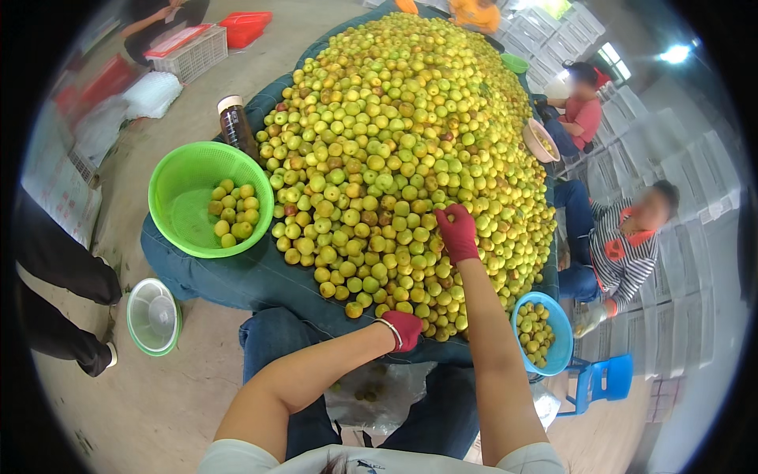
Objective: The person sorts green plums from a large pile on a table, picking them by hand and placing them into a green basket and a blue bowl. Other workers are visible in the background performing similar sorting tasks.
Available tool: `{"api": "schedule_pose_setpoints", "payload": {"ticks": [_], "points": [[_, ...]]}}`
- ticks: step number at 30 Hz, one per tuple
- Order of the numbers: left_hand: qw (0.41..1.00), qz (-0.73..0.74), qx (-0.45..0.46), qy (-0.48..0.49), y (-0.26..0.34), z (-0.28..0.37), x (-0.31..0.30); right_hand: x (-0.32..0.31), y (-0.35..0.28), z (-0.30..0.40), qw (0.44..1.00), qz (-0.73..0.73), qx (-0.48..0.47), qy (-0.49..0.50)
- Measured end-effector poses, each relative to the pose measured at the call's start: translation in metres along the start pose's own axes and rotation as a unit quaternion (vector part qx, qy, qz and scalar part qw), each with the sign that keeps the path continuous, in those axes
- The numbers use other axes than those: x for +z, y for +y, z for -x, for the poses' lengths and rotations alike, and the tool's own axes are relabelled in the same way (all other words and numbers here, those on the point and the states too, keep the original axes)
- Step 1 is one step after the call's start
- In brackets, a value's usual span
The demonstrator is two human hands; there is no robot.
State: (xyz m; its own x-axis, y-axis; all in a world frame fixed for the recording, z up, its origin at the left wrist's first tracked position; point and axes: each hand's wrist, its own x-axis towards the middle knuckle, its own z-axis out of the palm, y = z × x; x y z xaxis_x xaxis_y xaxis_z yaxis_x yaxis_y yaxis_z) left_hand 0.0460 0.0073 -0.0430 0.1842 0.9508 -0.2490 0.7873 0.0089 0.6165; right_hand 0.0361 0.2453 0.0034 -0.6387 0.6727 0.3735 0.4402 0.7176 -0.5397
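Observation:
A large heap of round yellow-green fruit [408, 142], some with brown or reddish patches, is spread over a dark blue-green cloth [266, 284]. My right hand [459, 234], in a red glove, reaches into the middle of the heap with bent fingers touching the fruit. Whether it grips one cannot be made out. Near me, at the front edge of the pile, my left hand [404, 330] rests in a matching glove, with a pale bracelet at the wrist. Its fingers are curled and turned away, so its palm is hidden. Both hands are among loose fruit.
On the left a green plastic colander [177, 201] holds several fruits, beside a lidded dark bottle [237, 124]. A blue basin [565, 349] of fruit and a blue plastic chair [613, 379] are at right. Other people sit along the heap; someone stands at left by stacked baskets [142, 317].

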Motion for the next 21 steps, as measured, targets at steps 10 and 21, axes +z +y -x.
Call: {"api": "schedule_pose_setpoints", "payload": {"ticks": [10, 21], "points": [[0.999, 0.035, 0.005, 0.01, 0.001, 0.01, -0.021, 0.017, -0.073, -0.038, 0.919, 0.297, 0.05, -0.255], [1.0, 0.005, -0.011, -0.024, -0.002, 0.009, -0.024, -0.061, -0.069, 0.066, 0.923, -0.378, 0.047, -0.051]]}}
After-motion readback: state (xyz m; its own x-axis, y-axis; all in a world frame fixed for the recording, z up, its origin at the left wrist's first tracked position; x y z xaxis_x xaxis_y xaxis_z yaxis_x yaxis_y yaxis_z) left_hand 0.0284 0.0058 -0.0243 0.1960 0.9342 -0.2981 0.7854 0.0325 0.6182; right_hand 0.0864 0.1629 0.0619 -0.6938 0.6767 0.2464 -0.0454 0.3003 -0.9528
